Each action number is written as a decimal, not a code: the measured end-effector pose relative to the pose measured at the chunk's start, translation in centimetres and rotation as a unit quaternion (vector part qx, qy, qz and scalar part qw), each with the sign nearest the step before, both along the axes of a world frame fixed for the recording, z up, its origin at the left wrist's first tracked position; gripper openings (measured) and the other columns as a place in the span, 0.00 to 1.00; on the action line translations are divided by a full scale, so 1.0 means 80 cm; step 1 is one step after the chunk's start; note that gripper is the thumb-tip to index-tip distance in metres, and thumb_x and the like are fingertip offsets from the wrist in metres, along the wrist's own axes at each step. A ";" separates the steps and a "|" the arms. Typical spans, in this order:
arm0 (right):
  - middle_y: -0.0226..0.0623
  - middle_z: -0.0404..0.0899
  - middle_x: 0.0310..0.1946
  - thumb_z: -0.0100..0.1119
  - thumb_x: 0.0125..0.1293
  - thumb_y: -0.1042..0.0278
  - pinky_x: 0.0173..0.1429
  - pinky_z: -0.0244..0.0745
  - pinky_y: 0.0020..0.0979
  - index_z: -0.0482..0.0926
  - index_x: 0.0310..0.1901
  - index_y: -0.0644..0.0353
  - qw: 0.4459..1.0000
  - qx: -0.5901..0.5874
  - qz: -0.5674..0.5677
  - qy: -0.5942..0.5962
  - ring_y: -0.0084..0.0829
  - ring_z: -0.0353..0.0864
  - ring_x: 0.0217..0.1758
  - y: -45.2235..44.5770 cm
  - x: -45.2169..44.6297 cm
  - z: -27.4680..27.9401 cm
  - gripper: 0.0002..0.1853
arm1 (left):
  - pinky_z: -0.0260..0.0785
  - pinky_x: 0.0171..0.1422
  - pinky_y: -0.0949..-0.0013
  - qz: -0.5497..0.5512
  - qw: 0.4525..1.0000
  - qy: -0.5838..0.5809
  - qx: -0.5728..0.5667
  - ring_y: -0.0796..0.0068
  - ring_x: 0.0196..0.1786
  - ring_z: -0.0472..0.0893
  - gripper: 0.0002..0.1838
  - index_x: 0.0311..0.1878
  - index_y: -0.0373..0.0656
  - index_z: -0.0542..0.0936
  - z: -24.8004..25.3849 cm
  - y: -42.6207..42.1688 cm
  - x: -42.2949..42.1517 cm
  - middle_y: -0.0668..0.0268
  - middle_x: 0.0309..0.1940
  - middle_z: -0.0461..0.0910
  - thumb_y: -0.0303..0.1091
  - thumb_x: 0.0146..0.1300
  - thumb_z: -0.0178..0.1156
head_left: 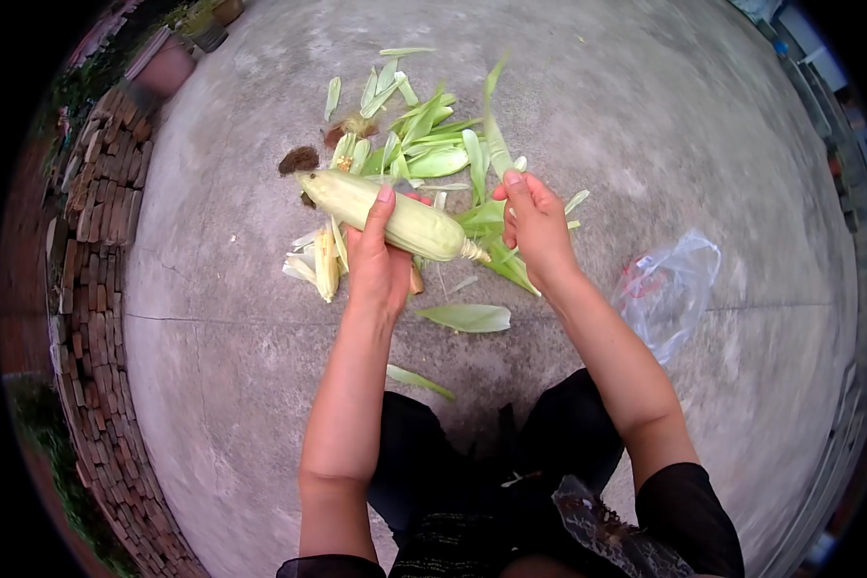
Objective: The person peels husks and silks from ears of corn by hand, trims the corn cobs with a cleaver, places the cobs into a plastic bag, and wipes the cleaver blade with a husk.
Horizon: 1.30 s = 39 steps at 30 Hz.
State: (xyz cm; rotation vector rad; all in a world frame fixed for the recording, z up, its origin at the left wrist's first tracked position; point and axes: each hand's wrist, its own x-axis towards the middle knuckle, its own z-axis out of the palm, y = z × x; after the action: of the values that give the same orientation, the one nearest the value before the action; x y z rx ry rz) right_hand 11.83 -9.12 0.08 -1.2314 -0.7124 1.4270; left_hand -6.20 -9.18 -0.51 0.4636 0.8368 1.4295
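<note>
My left hand (380, 252) is closed around an ear of corn (383, 214) still wrapped in pale green husk. The ear lies slantwise, its stalk end toward my right hand and its tip to the upper left. In a pinch, my right hand (538, 220) holds a long green husk leaf (496, 135) that stands up from the fingers, apart from the ear. Below and beyond the ear, a pile of stripped husks (438, 144) covers the ground. A partly bare corn cob (327, 262) with yellow kernels sits left of my left hand.
Brown corn silk (299, 160) lies near the ear's tip. A clear plastic bag (669, 294) rests on the concrete to the right. Loose husk pieces (464, 318) are scattered nearer my knees. Stacked bricks (91, 318) line the left side, with a pink pot (162, 64) behind them.
</note>
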 end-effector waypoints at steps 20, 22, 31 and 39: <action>0.27 0.80 0.27 0.67 0.60 0.64 0.37 0.70 0.20 0.82 0.34 0.64 0.966 0.178 0.004 -0.185 0.15 0.75 0.32 -0.006 -0.005 0.017 0.11 | 0.71 0.47 0.68 -0.215 0.895 0.387 0.057 0.70 0.41 0.77 0.33 0.55 0.36 0.67 0.012 -0.023 0.031 0.59 0.41 0.76 0.33 0.43 0.66; 0.26 0.80 0.26 0.67 0.60 0.63 0.35 0.68 0.20 0.81 0.33 0.63 0.977 0.147 0.008 -0.155 0.14 0.74 0.30 -0.003 0.002 0.013 0.11 | 0.71 0.48 0.68 -0.235 0.869 0.433 0.046 0.69 0.42 0.78 0.31 0.53 0.36 0.68 0.019 -0.023 0.031 0.58 0.41 0.77 0.34 0.43 0.65; 0.31 0.80 0.23 0.61 0.65 0.61 0.32 0.70 0.20 0.76 0.30 0.63 0.985 0.119 -0.039 -0.122 0.16 0.74 0.25 0.004 0.006 0.013 0.13 | 0.75 0.34 0.71 -0.227 0.948 0.219 -0.038 0.74 0.29 0.79 0.27 0.56 0.42 0.67 0.017 -0.024 0.035 0.63 0.33 0.77 0.48 0.61 0.63; 0.26 0.73 0.19 0.48 0.72 0.58 0.31 0.72 0.23 0.68 0.35 0.59 0.989 0.074 0.010 0.130 0.19 0.69 0.20 -0.001 0.019 0.035 0.13 | 0.75 0.35 0.68 -0.152 0.980 0.071 -0.108 0.70 0.30 0.79 0.31 0.48 0.39 0.71 0.000 -0.005 0.014 0.61 0.31 0.77 0.63 0.65 0.47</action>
State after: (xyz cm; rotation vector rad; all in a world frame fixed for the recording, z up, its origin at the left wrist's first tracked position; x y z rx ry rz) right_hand 13.34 -9.20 2.84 -0.9062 -0.6389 1.4896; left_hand -5.07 -9.60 -0.52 0.5084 0.9790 1.0212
